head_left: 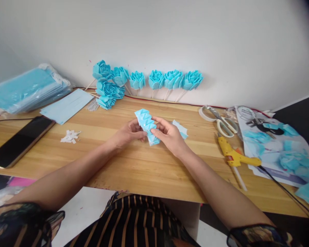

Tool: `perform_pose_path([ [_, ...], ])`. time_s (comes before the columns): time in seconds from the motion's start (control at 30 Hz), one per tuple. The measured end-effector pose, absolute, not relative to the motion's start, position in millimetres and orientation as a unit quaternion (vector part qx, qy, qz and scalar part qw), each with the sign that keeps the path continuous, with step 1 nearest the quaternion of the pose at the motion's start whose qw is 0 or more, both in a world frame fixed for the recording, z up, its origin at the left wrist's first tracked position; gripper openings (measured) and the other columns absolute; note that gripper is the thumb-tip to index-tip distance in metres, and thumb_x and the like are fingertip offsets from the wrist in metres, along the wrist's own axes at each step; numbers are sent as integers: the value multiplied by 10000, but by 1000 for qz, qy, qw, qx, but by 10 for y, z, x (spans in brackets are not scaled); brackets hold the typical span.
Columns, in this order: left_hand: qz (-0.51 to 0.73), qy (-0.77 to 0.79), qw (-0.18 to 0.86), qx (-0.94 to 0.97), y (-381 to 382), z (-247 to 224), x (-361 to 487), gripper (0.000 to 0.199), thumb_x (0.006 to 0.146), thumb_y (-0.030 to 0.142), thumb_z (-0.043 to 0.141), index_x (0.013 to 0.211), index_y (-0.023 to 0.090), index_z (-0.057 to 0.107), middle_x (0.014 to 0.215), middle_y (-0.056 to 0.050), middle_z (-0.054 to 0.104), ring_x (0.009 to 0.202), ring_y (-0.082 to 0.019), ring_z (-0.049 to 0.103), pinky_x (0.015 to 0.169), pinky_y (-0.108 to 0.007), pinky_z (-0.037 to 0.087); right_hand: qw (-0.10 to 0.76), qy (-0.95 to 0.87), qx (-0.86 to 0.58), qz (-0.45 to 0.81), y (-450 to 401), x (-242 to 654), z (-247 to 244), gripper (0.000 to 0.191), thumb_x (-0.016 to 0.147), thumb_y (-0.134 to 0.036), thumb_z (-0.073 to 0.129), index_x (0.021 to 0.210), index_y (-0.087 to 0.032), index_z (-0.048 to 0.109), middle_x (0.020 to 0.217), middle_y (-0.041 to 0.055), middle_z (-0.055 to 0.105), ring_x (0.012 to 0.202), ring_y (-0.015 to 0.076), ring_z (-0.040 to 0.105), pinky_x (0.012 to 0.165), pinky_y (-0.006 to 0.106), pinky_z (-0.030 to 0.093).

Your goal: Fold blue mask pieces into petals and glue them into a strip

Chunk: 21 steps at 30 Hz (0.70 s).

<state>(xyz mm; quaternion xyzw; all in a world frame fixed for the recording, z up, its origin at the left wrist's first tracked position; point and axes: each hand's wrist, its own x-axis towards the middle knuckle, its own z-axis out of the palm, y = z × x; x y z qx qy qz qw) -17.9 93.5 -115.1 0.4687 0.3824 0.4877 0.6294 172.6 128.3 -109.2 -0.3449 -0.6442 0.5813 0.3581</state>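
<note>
Between my two hands is a light blue strip folded into a row of pointed petals (145,120), tilted just above the wooden table. My left hand (132,132) pinches its left edge, with the fingers curled. My right hand (168,134) grips the right edge, its thumb lying across the front of the folds. Behind the right hand lies another small light blue piece (180,128), partly covered by that hand. Some fingertips are hidden behind the strip.
Blue flowers on sticks (157,80) lean along the wall. To the left are packed face masks (33,85), a flat blue sheet (67,104), a phone (20,140) and white scraps (70,136). To the right lie scissors (222,122), a yellow glue gun (234,154) and blue cut pieces (296,157).
</note>
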Motion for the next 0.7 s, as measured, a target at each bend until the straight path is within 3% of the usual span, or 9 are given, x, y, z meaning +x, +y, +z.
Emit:
perform_pose_path([
  [0.27, 506, 379, 616, 470, 905, -1112, -188, 294, 786, 300, 797, 1018, 145, 703, 811, -50, 694, 687, -149, 622, 649, -275, 500, 388, -661, -359, 533, 1290, 1746, -1067, 487, 811, -305, 691, 1285, -232, 611, 725, -46, 573, 629, 121, 541, 576, 266, 456],
  [0.47, 524, 373, 604, 470, 940, -1176, -211, 309, 775, 268, 810, 1033, 150, 688, 805, -32, 688, 671, -128, 612, 645, -251, 489, 382, -664, -365, 530, 1286, 1740, -1090, 453, 854, -359, 672, 1283, -224, 625, 683, -47, 557, 604, 126, 516, 568, 274, 441],
  [0.7, 511, 376, 601, 486, 952, -1187, -213, 340, 776, 287, 811, 1052, 149, 668, 802, -22, 682, 635, -107, 595, 618, -234, 484, 389, -639, -358, 558, 1280, 1712, -1122, 480, 849, -477, 678, 1254, -223, 640, 847, 18, 665, 799, 179, 614, 707, 316, 519],
])
